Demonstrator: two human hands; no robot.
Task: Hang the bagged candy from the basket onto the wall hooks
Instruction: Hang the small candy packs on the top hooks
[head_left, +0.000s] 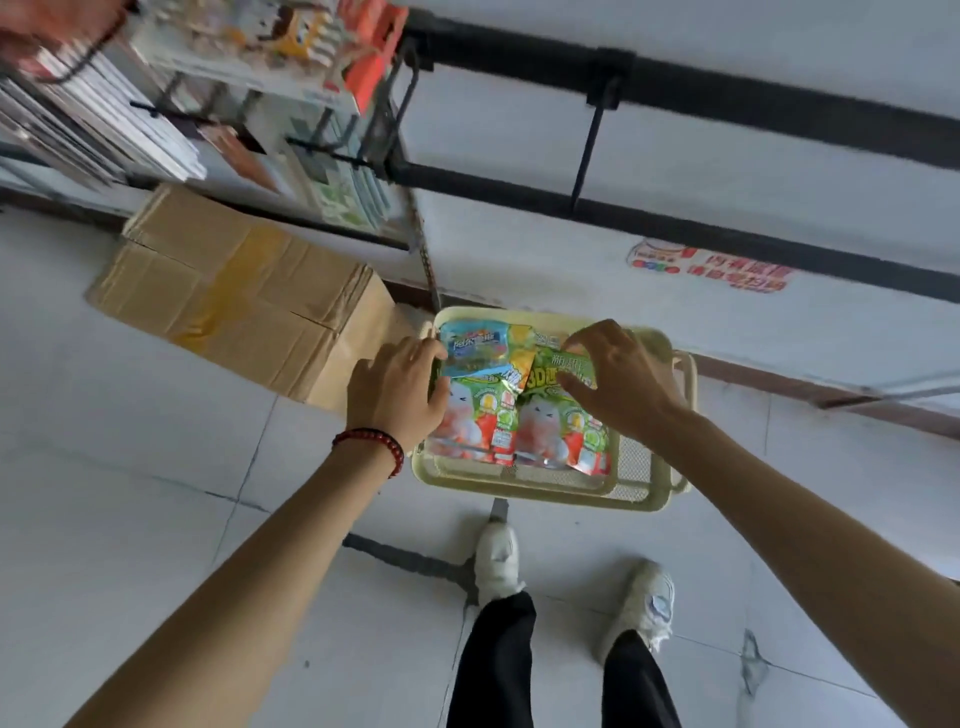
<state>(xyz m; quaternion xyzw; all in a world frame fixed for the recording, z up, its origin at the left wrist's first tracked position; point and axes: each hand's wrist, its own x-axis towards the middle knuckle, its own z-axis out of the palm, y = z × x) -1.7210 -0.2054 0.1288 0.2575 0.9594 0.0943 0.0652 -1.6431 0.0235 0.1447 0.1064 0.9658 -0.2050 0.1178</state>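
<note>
A pale yellow basket stands on the floor by the wall, holding several bags of candy. My left hand grips the left edge of a blue candy bag at the basket's far left. My right hand pinches a green candy bag between thumb and fingers. Two green-and-red bags with a white cartoon figure lie flat in the near half of the basket. On the white wall above, a black hook sticks out from a black rail.
A taped cardboard box sits on the floor to the left of the basket. Above it, hooks carry hanging packaged goods. A red sticker is on the wall. My two white shoes stand on the tiled floor just before the basket.
</note>
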